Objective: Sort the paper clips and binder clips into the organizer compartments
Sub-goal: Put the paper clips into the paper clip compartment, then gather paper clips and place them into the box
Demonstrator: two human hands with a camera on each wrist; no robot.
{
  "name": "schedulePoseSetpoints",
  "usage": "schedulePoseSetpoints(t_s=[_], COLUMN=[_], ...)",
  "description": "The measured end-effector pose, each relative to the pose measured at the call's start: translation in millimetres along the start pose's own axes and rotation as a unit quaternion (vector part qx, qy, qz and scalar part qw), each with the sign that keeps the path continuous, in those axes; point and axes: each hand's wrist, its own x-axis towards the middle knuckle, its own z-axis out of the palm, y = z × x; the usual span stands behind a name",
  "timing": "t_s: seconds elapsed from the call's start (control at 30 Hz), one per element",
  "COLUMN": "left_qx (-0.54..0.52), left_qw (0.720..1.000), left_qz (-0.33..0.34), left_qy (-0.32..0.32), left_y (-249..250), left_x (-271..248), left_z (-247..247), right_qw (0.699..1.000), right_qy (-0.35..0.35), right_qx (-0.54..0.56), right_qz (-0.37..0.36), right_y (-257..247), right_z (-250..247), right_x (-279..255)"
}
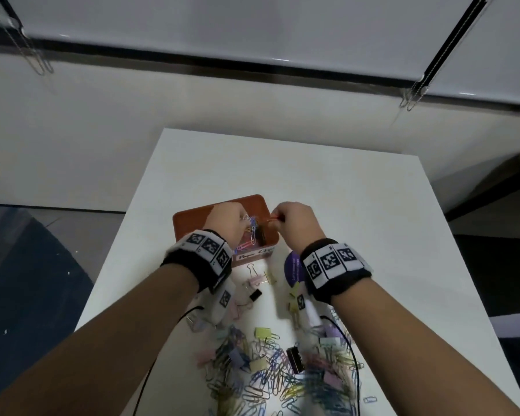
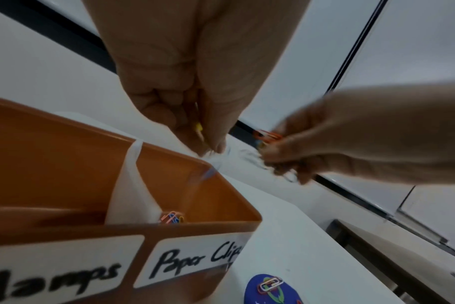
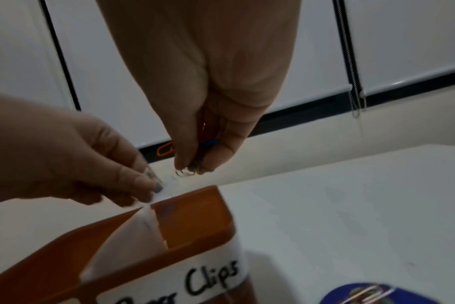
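Note:
An orange organizer [image 1: 192, 216] stands mid-table, split by a white divider [image 2: 133, 185], with labels ending "lamps" and "Paper Clips" [image 2: 195, 261]. Several coloured paper clips [image 2: 171, 218] lie in the right compartment. My left hand [image 1: 240, 219] hovers over that compartment and pinches a tangle of paper clips [image 1: 252, 228] that dangles down; a yellow clip [image 2: 199, 128] shows between its fingers. My right hand [image 1: 278, 216] is close beside it over the organizer's right rim, pinching several paper clips, among them an orange clip [image 3: 165, 150] and a blue clip [image 3: 208, 143].
A large mixed pile of paper clips and pastel binder clips [image 1: 282, 370] covers the table's near edge under my forearms. Black binder clips [image 1: 294, 358] lie in it. A purple disc [image 1: 293, 265] with clips on it sits right of the organizer. The white table [image 1: 357, 205] drops off on each side.

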Motion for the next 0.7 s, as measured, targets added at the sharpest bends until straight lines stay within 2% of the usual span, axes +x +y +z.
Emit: schedulePoseSetpoints(t_s=[0.17, 0.27, 0.43, 0.53, 0.7], left_qx=[0.008, -0.012, -0.025, -0.053, -0.028], left_qw=[1.0, 0.999, 0.996, 0.992, 0.987], left_qz=[0.017, 0.031, 0.08, 0.116, 0.135], left_qy=[-0.018, -0.008, -0.01, -0.021, -0.081], left_y=[-6, -5, 2, 13, 35], left_x=[4, 1, -18, -27, -24], left_z=[6, 4, 19, 42, 93], right_qw=[0.999, 0.998, 0.997, 0.995, 0.986], right_qy=[-0.02, -0.002, 0.055, 0.033, -0.021], right_qx=[0.036, 0.06, 0.038, -0.007, -0.052], right_qz=[0.013, 0.005, 0.033, 0.092, 0.157], right_y=[-10, 4, 66, 110, 158], right_z=[28, 22, -5, -14, -13], right_x=[14, 7, -23, -45, -62])
